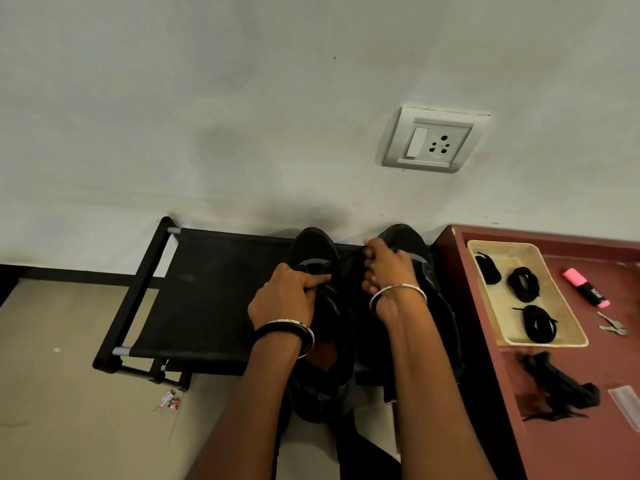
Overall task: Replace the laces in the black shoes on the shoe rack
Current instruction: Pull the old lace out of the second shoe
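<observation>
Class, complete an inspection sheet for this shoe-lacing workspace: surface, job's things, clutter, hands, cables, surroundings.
Surface: black fabric shoe rack against the wall; reddish-brown table to its right.
Job's things: left shoe and right shoe, both black, side by side on the rack; black lace stretched between the hands; beige tray holding three coiled laces.
Clutter: pink highlighter, keys, black bundle and clear packet on the table; crumpled wrapper on the floor.
Hands: left hand pinches the lace at the left shoe; right hand pinches its other end.
Cables: nothing seen.
Surroundings: switch-and-socket plate on the wall.
</observation>
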